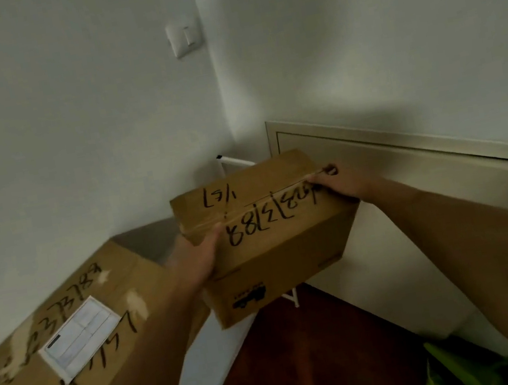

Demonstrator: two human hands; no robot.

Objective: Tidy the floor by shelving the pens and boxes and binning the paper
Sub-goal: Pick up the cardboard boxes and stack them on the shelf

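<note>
A brown cardboard box (pixel 275 249) with black handwritten digits and a taped seam hangs in the air in the room's corner, tilted. My left hand (pixel 197 262) grips its near left edge, thumb on top. My right hand (pixel 338 183) grips its far right edge. Behind and under the box, parts of a white metal rack (pixel 234 161) show; its shelves are hidden by the box. No pens or paper are in view.
A larger cardboard box (pixel 48 354) with a white label and scrawled writing sits at the left against the wall. A beige panel (pixel 422 144) lines the right wall. Dark red wooden floor (pixel 309 368) lies below. Something bright green (pixel 460 369) sits at the bottom right.
</note>
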